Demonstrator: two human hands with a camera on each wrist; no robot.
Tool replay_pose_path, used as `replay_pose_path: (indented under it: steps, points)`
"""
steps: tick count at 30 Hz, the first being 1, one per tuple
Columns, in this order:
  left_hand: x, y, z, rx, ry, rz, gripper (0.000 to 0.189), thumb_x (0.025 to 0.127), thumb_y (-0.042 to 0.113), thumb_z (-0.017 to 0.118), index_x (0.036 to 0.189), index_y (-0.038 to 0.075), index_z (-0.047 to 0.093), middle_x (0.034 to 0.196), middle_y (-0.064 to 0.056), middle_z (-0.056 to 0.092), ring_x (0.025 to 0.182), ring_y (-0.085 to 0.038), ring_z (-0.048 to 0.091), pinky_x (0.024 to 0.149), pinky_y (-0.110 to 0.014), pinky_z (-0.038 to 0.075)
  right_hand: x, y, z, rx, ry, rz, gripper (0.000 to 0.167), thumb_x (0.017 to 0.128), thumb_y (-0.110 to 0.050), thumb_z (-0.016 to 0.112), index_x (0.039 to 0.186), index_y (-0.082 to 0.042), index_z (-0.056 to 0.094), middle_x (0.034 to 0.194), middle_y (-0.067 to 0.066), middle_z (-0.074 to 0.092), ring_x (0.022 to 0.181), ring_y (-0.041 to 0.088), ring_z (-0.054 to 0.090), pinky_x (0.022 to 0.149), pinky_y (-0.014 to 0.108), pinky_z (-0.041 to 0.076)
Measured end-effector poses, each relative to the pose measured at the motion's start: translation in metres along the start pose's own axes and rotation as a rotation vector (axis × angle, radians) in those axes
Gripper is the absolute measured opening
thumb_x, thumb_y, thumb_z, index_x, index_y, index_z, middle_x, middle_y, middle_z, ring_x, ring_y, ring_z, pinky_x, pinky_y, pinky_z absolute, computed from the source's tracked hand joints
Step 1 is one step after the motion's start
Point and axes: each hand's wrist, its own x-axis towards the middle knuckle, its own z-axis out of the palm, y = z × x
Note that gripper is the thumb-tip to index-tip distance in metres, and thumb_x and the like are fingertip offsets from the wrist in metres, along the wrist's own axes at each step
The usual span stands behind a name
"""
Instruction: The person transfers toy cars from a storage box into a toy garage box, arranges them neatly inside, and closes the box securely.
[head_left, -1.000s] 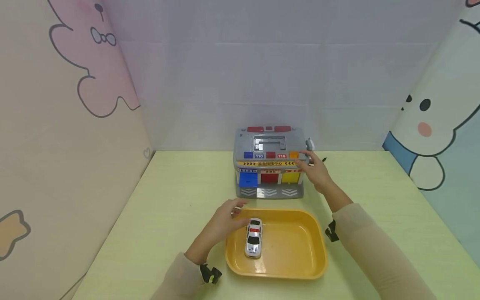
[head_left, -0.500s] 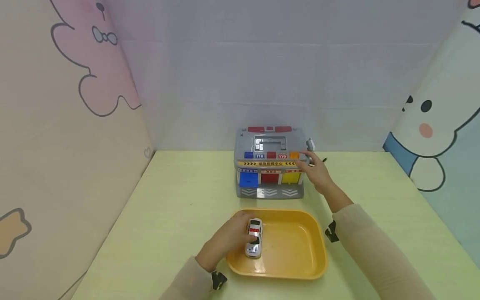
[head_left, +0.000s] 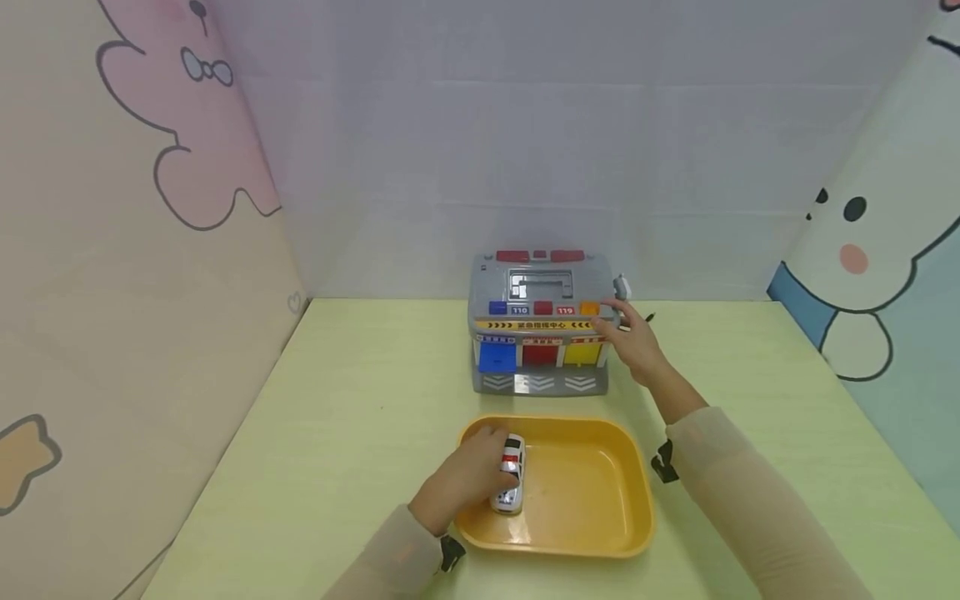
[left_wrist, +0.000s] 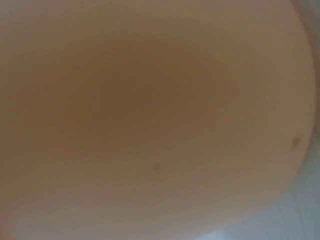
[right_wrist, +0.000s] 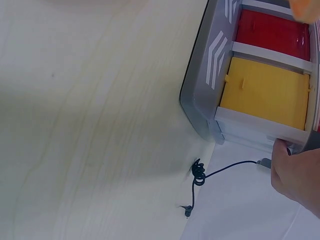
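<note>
In the head view my left hand point(head_left: 472, 468) reaches into the yellow tray point(head_left: 581, 492). It grips the white toy police car point(head_left: 510, 500), thumb over the near part and fingers around the far end, hiding its left side. Farther back stands a grey toy emergency station point(head_left: 540, 354) with a blue, a red and a yellow garage door. My right hand point(head_left: 637, 350) holds its right roof corner. The right wrist view shows fingers point(right_wrist: 295, 167) tucked under the roof edge beside the yellow door point(right_wrist: 265, 92). Blurred skin fills most of the left wrist view.
A thin black cable point(right_wrist: 198, 172) lies bundled beside the station on the pale green table point(head_left: 360, 400). A white fabric wall point(head_left: 420, 167) rises close behind the station. Cartoon-printed side walls stand left and right. The tray sits just in front of the station.
My left hand has moved down and right from above the tray's left edge onto the police car and taken hold of it. My right hand has stayed at the station's corner.
</note>
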Motion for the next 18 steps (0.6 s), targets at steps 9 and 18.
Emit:
replay_pose_path:
  steps: [9, 18]
  points:
    - [0.004, 0.002, -0.003, 0.071, -0.073, -0.006, 0.069, 0.078, 0.030, 0.084, 0.132, 0.000, 0.052, 0.106, -0.008, 0.053, 0.086, -0.016, 0.051, 0.080, -0.031, 0.051, 0.000, -0.001, -0.001, 0.010, -0.004, -0.011, 0.067, 0.098, -0.037, 0.058, 0.153, -0.012, 0.028, 0.152, 0.027, 0.021, 0.129, 0.045, 0.036, 0.107, 0.062, 0.028]
    - [0.006, 0.004, -0.010, 0.137, -0.169, -0.004, 0.064, 0.078, 0.037, 0.083, 0.124, 0.003, 0.055, 0.096, -0.002, 0.050, 0.085, -0.014, 0.049, 0.079, -0.028, 0.049, 0.001, 0.000, 0.001, 0.023, -0.007, -0.007, 0.068, 0.098, -0.038, 0.058, 0.153, -0.012, 0.027, 0.154, 0.026, 0.018, 0.129, 0.044, 0.037, 0.108, 0.061, 0.026]
